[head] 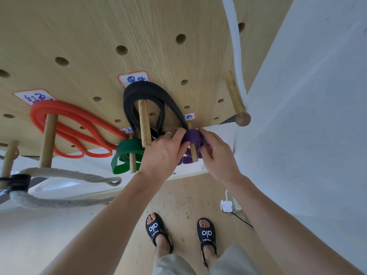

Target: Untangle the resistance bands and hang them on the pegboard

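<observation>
A purple resistance band (191, 136) is looped over a short wooden peg (193, 151) at the lower edge of the wooden pegboard (89, 32). My left hand (164, 153) pinches the band's left side, and my right hand (215, 153) grips its right side, fingers curled round it. A black band (151, 96) hangs on the peg above. A green band (124, 155) hangs on a peg to the left, and an orange band (75, 124) on a peg further left. White labels with handwriting sit above the pegs.
A thick grey rope (65, 175) drapes over pegs at the lower left. A long bare peg with a knob (236, 100) juts out at the right, beside a white cord (234, 36) and a white wall. A white power plug (226, 206) lies on the floor near my sandalled feet.
</observation>
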Demonstrator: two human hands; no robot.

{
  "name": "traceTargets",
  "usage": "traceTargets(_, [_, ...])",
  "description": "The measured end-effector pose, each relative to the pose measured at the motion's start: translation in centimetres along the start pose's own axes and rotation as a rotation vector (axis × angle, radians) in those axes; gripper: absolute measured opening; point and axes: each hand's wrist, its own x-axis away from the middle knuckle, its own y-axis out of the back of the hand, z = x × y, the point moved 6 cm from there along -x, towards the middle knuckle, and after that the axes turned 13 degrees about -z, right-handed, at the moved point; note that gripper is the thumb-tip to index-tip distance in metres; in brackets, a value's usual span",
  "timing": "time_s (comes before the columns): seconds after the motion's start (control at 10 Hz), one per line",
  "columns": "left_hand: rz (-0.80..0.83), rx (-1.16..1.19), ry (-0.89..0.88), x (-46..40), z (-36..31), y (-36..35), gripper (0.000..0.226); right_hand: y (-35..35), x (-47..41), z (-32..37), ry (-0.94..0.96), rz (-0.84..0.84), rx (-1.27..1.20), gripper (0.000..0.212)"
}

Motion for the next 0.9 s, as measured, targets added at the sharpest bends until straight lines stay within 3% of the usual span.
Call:
traceTargets(0.6, [-0.057, -0.121, -0.161, -0.8, -1.9, 0.7, 0.017, 0.3, -0.1, 0.6, 0.085, 0.001, 0.048, 0.04])
traceTargets(0.8, [0.003, -0.073, -0.083, -0.8, -1.8, 1.0, 0.018, 1.0, -0.1, 1.2, 0.091, -0.017, 0.087, 0.043])
traceTargets(0.9, [0.042, -0.022, -0.041, 0.2, -1.2, 2.2, 0.03, 2.1, 0.5, 1.7, 0.032, -0.075, 0.087, 0.045])
